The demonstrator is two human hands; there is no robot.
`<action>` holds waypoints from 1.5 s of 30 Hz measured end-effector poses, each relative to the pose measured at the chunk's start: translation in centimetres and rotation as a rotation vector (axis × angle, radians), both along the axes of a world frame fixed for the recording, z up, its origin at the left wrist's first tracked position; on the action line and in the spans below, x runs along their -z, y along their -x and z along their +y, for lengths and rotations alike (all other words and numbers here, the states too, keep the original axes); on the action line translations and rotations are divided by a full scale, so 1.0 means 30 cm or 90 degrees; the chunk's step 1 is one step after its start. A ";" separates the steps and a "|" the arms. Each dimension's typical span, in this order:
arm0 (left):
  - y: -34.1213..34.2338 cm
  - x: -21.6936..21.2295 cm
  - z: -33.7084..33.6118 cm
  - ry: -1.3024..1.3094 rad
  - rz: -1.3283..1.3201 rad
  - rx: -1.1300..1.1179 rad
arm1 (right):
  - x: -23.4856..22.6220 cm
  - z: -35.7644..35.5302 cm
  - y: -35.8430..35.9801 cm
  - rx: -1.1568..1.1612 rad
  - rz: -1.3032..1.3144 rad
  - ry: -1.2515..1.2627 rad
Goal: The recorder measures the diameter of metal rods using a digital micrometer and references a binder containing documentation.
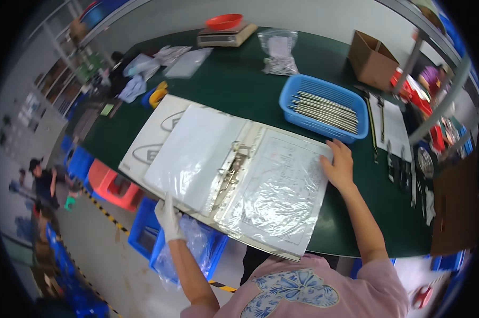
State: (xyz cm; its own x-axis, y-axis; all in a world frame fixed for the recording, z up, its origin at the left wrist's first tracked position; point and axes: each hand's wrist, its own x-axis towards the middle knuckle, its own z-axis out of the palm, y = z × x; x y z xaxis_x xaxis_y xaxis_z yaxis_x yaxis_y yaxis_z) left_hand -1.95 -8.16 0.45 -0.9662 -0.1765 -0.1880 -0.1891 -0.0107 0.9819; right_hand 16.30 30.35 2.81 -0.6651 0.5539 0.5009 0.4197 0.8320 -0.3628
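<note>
An open ring binder [230,168] lies at the table's near edge, its lower side overhanging. Its metal rings show in the middle. Clear sleeves fill both sides; the right one holds a printed sheet [282,180], partly hidden by glare. My left hand [169,220], in a white glove, grips the lower edge of the binder's left cover; its other fingers are hidden beneath. My bare right hand [341,165] rests at the upper right corner of the right sleeve, with thumb and fingers apart.
Behind the binder stands a blue basket [287,108] of thin metal rods [324,111]. A scale [223,37] with a red bowl, a bag of parts [279,53] and a cardboard box [372,61] sit farther back. Hand tools [396,164] lie at right. Blue bins [144,225] stand below left.
</note>
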 end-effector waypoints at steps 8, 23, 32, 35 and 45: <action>-0.030 -0.018 0.087 -0.041 0.221 -0.063 | 0.051 -0.087 -0.027 -0.027 -0.105 -0.035; 0.856 -0.004 0.090 0.183 0.135 0.129 | -0.055 0.028 0.011 -0.020 0.124 -0.166; 0.789 -0.015 0.239 0.404 0.193 0.095 | -0.041 0.127 0.092 -0.014 0.052 -0.054; 0.560 -0.109 0.167 0.350 0.133 0.255 | -0.041 0.199 0.093 -0.045 0.050 -0.076; -0.226 0.011 0.009 0.481 0.319 0.297 | -0.054 0.301 0.040 -0.120 0.092 -0.110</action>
State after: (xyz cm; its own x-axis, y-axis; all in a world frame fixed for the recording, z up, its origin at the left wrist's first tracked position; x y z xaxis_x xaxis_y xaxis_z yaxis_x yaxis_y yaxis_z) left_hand 4.84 -7.90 0.11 -0.9060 0.3329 0.2615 0.4188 0.6146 0.6684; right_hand 15.11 39.38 4.43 -0.6634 0.3264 0.6734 0.2067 0.9448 -0.2542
